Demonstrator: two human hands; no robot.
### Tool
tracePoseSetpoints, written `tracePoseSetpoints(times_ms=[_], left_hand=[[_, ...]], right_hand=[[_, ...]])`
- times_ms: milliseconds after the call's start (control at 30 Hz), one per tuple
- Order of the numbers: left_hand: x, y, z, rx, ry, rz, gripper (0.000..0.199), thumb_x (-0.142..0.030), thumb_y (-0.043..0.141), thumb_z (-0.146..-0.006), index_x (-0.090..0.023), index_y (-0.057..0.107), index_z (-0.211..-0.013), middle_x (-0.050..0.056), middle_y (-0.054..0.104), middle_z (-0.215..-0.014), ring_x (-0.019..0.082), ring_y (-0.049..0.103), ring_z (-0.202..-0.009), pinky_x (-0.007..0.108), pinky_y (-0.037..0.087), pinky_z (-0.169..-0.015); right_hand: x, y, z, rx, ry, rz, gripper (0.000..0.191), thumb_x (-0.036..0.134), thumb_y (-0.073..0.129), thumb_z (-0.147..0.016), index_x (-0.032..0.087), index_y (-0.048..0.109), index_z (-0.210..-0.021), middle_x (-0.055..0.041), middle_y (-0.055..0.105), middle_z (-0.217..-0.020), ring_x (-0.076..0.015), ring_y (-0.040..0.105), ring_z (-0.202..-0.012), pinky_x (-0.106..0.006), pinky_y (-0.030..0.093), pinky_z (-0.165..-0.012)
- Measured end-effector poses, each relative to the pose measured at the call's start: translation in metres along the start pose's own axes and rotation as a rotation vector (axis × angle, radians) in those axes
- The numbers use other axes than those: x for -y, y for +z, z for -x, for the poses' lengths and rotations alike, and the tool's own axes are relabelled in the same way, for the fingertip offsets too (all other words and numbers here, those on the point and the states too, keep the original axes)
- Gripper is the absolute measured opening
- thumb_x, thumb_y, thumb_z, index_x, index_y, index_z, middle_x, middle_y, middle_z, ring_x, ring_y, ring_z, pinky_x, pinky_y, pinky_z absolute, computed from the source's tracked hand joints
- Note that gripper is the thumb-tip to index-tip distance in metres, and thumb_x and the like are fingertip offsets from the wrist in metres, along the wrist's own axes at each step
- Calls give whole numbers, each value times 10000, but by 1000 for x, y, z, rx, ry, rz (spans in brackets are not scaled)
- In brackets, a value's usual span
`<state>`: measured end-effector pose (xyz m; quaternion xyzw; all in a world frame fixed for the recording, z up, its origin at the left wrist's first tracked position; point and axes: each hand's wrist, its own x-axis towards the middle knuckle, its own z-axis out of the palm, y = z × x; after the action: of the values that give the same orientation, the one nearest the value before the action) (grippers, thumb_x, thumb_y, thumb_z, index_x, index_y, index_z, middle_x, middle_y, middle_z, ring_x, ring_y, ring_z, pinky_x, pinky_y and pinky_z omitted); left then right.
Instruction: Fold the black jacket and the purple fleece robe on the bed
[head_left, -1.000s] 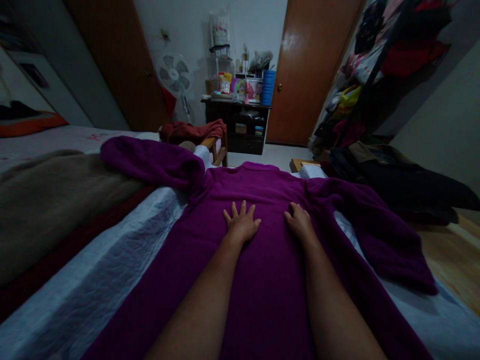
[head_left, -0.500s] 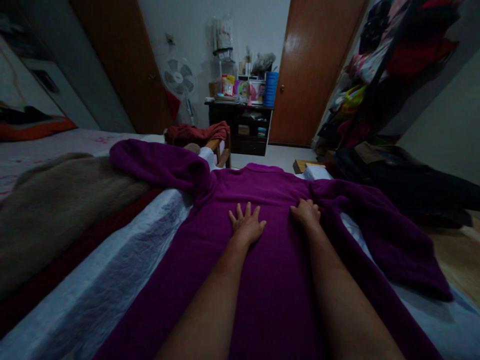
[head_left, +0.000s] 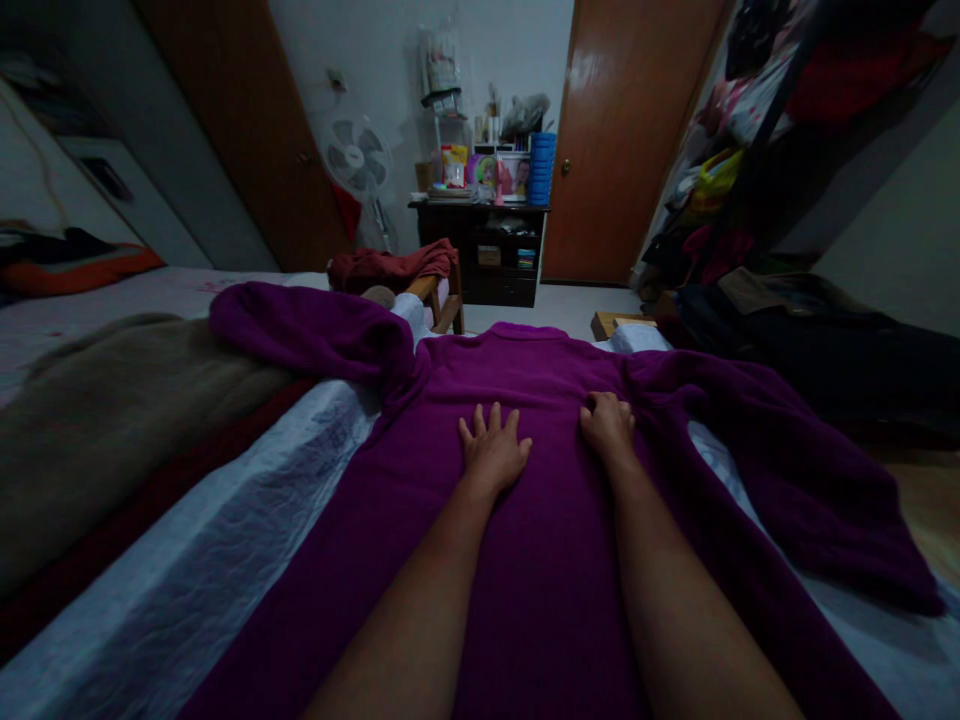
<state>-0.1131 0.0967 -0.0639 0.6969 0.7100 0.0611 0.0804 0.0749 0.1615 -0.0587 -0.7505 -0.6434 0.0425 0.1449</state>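
A long purple garment with long sleeves and a collar lies spread over a bed, its collar end farthest from me. My left hand rests flat on the chest part, fingers spread apart. To its right, my right hand is on the same cloth with its fingers curled in against it. The left sleeve is bent outward across a brown blanket. The other sleeve stretches to the right, over the bed's edge.
Under the garment is a light blue quilted bed cover. A wooden chair with a red cloth stands beyond it. Farther back are a dark cabinet and a fan. Dark clothes are heaped at right.
My right hand has shifted slightly left and up, its fingers more curled. The left hand stays spread on the cloth. The camera view has moved a little.
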Motion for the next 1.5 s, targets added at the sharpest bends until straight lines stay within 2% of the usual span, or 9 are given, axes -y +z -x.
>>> tracePoseSetpoints(times_ms=[167, 367, 600, 800, 933, 1067, 1200, 1367, 1500], left_hand=[[0, 3, -1, -33, 5, -1, 611, -543, 395, -898, -289, 364, -1454, 98, 279, -1566, 373, 160, -1443, 643, 135, -1114], [0, 4, -1, -31, 11, 3, 613, -552, 389, -898, -293, 363, -1453, 95, 277, -1568, 367, 153, -1446, 642, 131, -1116], [0, 3, -1, -38, 19, 10, 613, -551, 385, -897, -287, 372, -1450, 98, 285, -1564, 373, 163, -1442, 646, 141, -1112], [0, 5, -1, -39, 14, -1, 610, -548, 396, -895, -299, 365, -1451, 100, 283, -1564, 378, 170, -1439, 649, 151, -1107], [0, 4, -1, -44, 18, 3, 612, -548, 402, -893, -297, 364, -1450, 100, 287, -1562, 373, 173, -1439, 647, 153, -1108], [0, 4, -1, -37, 12, 13, 611, -551, 411, -890, -306, 365, -1448, 93, 285, -1563, 368, 169, -1441, 643, 149, -1112], [0, 3, -1, -35, 13, 12, 611, -551, 405, -894, -302, 362, -1451, 94, 278, -1567, 369, 160, -1443, 642, 145, -1112], [1, 1, 1, -31, 19, -6, 605, -548, 390, -903, -304, 355, -1455, 84, 273, -1570, 362, 169, -1442, 625, 152, -1119], [1, 2, 0, -31, 13, -23, 602, -546, 393, -903, -304, 361, -1453, 81, 273, -1570, 359, 180, -1439, 626, 156, -1118]], right_hand=[[0, 5, 0, 62, -21, 27, 496, 380, 433, -904, 155, 532, -1335, -132, 490, -1413, -293, 429, -1288, -414, 338, -1043], [3, 11, -2, 119, 122, 51, 640, 529, 410, -902, 195, 394, -1448, -157, 243, -1561, -350, 205, -1425, -546, 183, -1109], [0, 9, -5, 77, 112, -3, 663, 548, 481, -855, 181, 450, -1406, -185, 286, -1532, -398, 235, -1399, -622, 215, -1071], [13, 11, -3, -5, -204, -112, 491, 360, 501, -872, 159, 526, -1320, -150, 434, -1453, -276, 361, -1352, -451, 285, -1101], [28, 17, 2, 127, -417, -133, 453, 312, 485, -883, 205, 523, -1322, -92, 497, -1420, -221, 404, -1327, -436, 261, -1119], [29, 17, 8, 194, -247, -6, 575, 502, 456, -892, 263, 433, -1415, -62, 312, -1549, -310, 212, -1428, -581, 128, -1127], [26, 12, 7, 200, -65, 33, 704, 643, 420, -861, 271, 375, -1456, -82, 223, -1580, -376, 115, -1441, -599, 86, -1118], [26, 13, 5, 143, -60, -17, 645, 566, 476, -868, 224, 434, -1414, -132, 257, -1559, -377, 141, -1433, -604, 105, -1107], [32, 20, 5, 132, -334, -157, 452, 318, 489, -895, 254, 500, -1342, -75, 382, -1508, -249, 254, -1412, -512, 170, -1125]])
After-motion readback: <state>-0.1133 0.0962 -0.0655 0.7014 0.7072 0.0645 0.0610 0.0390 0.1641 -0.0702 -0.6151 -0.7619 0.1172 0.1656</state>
